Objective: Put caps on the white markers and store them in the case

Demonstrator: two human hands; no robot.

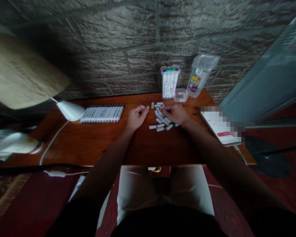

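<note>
A loose pile of short white marker caps [159,116], some with coloured ends, lies on the wooden table. My right hand [177,113] reaches into the pile from the right, its fingertips pinched together on a cap. Left of the pile, my left hand [135,118] is curled with thumb and fingers closed. A small red spot shows among its fingers; what it holds, if anything, is too small to make out. Farther left, white markers [102,114] lie side by side in a neat row, with dark upper ends and some red lower ends.
At the back stand a clear case of coloured markers [169,82], a small clear lid [181,95] and a tall clear box [199,77] against the stone wall. A white device [218,126] with a cable lies right. A lamp [70,110] and its cord are left.
</note>
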